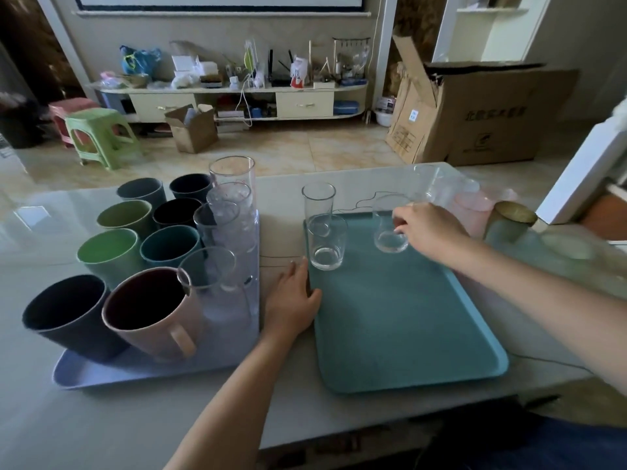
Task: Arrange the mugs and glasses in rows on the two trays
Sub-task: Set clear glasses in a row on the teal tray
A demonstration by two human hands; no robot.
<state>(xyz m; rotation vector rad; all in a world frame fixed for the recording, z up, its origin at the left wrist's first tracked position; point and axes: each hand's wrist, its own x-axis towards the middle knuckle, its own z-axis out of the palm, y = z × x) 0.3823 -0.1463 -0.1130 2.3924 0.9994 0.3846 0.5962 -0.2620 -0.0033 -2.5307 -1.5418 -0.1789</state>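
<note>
A lavender tray at the left carries several coloured mugs in two rows, among them a pink mug and a dark blue mug, plus a row of clear glasses along its right side. On the teal tray at the right stand two clear glasses near its far left corner. My right hand grips a third clear glass standing at the teal tray's far edge. My left hand rests flat on the table against the teal tray's left rim.
Beyond the teal tray on the table stand another clear glass, a pink mug and a gold-rimmed cup. A white box leans at the right. Stools, a cardboard box and a cluttered shelf sit on the floor beyond the table.
</note>
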